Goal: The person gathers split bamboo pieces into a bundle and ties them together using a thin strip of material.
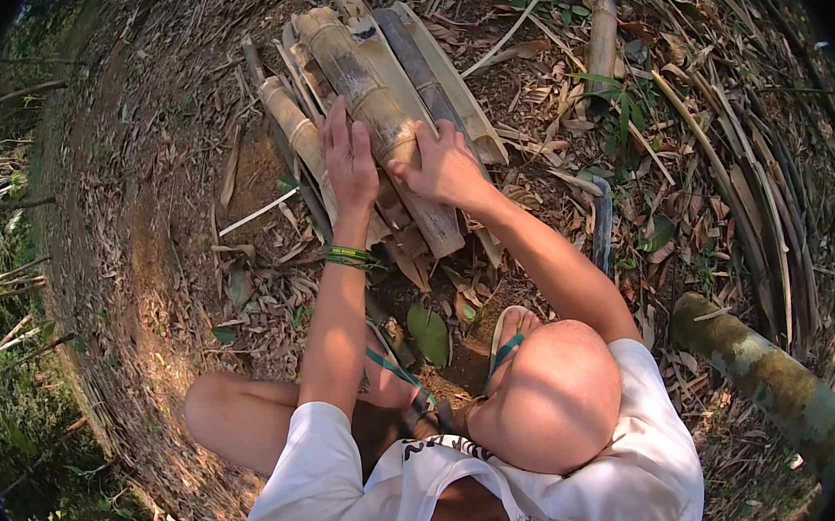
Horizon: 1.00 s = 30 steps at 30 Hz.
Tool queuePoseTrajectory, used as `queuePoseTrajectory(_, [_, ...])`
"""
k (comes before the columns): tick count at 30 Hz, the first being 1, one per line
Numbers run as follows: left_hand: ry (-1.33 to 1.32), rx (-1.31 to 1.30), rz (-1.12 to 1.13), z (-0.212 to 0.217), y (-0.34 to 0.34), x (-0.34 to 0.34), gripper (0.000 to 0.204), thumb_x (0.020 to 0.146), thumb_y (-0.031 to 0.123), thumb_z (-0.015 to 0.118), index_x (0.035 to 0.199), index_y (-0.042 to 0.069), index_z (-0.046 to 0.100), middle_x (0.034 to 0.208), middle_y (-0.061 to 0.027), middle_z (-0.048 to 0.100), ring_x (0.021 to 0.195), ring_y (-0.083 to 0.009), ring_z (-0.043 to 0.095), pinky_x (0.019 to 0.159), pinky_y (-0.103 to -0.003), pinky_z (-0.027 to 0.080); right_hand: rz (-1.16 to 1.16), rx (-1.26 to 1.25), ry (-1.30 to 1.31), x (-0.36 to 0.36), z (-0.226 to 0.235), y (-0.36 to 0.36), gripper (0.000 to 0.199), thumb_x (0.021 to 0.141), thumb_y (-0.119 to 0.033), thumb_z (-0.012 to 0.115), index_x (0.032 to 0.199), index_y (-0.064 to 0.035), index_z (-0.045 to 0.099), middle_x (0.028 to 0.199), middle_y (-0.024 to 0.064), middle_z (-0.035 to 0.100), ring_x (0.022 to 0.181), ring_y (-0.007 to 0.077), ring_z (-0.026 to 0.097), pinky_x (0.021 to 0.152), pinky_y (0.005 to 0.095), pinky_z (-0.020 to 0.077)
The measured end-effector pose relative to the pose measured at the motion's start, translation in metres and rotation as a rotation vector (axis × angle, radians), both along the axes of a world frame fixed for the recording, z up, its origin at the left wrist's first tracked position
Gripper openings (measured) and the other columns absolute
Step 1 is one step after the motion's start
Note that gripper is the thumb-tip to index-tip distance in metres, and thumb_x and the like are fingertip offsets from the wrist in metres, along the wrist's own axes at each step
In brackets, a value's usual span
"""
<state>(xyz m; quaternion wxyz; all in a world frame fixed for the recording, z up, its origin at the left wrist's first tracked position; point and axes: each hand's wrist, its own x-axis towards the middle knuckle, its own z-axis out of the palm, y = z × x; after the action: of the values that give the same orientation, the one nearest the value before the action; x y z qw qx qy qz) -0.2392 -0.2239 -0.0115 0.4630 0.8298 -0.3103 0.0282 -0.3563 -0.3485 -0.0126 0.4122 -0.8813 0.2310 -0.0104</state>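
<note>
Split bamboo pieces (434, 86) lie in a bundle on the ground in front of me, tan and grey, with a broad, ringed half-culm (360, 72) on top. My left hand (349, 161) rests against the left side of the broad piece, fingers stretched forward. On the lower part of the same piece lies my right hand (443, 170), its thumb spread toward the left hand and its fingers apart. Neither palm shows. A narrower bamboo piece (295, 123) sits along the bundle's left side.
Dry leaves and soil cover the ground. At the right lies a thick mottled pole (773, 380), with long dry stalks (759, 208) beyond it. A short bamboo length (602, 42) lies far right of the bundle. My sandalled feet (511, 335) are close to the bundle's near end.
</note>
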Motion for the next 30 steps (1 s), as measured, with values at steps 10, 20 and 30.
queuePoseTrajectory(10, [-0.224,0.542,-0.036,-0.019,0.032,-0.002,0.063,0.094,0.05,0.063,0.148,0.022,0.048,0.16,-0.0154,0.028,0.151,-0.0399,0.018,0.118,-0.064,0.015,0.244,0.83,-0.729,-0.097,0.15,-0.048,0.046,0.09,-0.04,0.073,0.109,0.0006,0.064,0.121,0.0124,0.064,0.09,0.0116,0.06,0.074,0.0249,0.0482])
queuePoseTrajectory(20, [-0.258,0.29,0.199,-0.017,0.05,0.017,0.059,0.096,0.044,0.062,0.142,0.01,0.051,0.142,-0.0176,0.052,0.142,-0.0427,0.036,0.118,-0.054,0.024,0.684,0.668,-1.492,-0.199,0.263,-0.046,0.028,0.087,-0.036,0.073,0.093,-0.0096,0.066,0.094,0.0064,0.063,0.067,0.0065,0.058,0.057,0.0179,0.0405])
queuePoseTrajectory(30, [0.081,-0.474,-0.004,0.101,0.036,-0.017,0.041,0.1,0.017,0.06,0.135,-0.005,0.054,0.135,-0.0205,0.059,0.12,-0.0272,0.06,0.106,-0.044,0.045,0.603,0.534,-1.665,-0.227,0.259,-0.061,0.014,0.083,-0.021,0.074,0.076,-0.0129,0.066,0.063,-0.0032,0.062,0.053,0.0005,0.059,0.047,0.0125,0.0371])
